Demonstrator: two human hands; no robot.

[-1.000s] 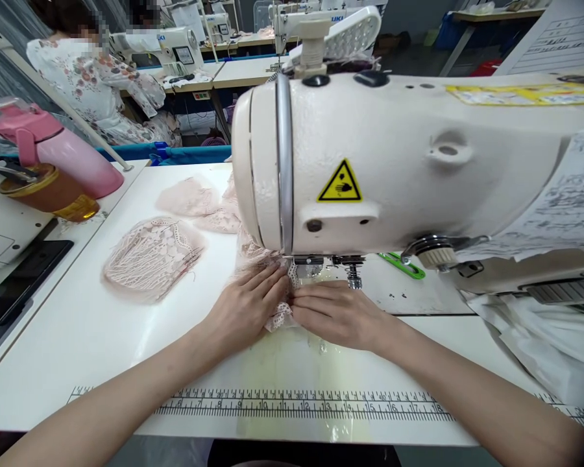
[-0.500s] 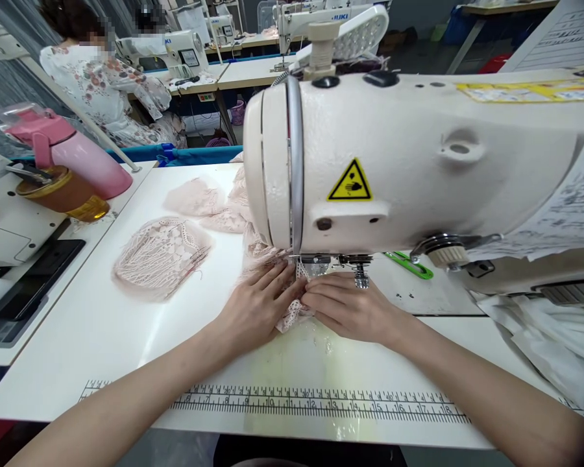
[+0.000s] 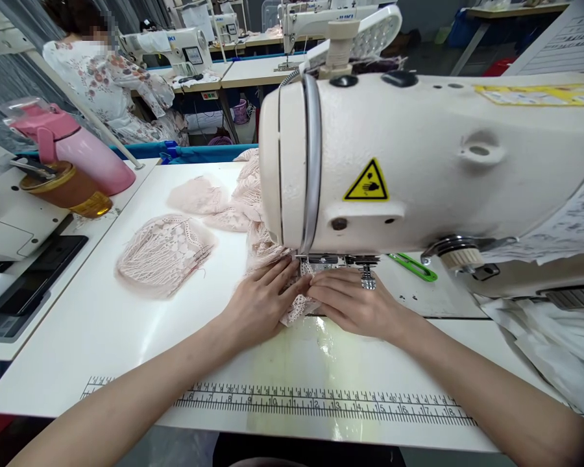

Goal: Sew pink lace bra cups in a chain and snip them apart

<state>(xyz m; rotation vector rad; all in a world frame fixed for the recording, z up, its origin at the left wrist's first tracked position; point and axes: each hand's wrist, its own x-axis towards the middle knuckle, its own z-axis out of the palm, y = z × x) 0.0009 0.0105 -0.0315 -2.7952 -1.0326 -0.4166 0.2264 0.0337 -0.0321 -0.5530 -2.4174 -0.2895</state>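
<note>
A cream sewing machine (image 3: 418, 155) fills the upper right of the head view. Under its head lies a piece of pale pink lace (image 3: 296, 305). My left hand (image 3: 260, 301) rests flat on the lace just left of the presser foot (image 3: 316, 263), fingers stretched toward it. My right hand (image 3: 353, 301) lies flat on the lace from the right, its fingertips meeting those of the left hand in front of the foot. More of the same lace runs back behind the machine head.
A finished pink lace piece (image 3: 163, 253) and further lace pieces (image 3: 199, 194) lie on the white table (image 3: 102, 324) to the left. A pink bottle (image 3: 73, 149) and a brown jar (image 3: 65, 188) stand far left. Green tweezers (image 3: 413, 266) lie right. A ruler strip (image 3: 321, 405) runs along the front edge. Another person (image 3: 111, 84) sits behind.
Both hands have slid a little farther under the machine head with the lace. The view has shifted slightly, so the machine appears more to the right.
</note>
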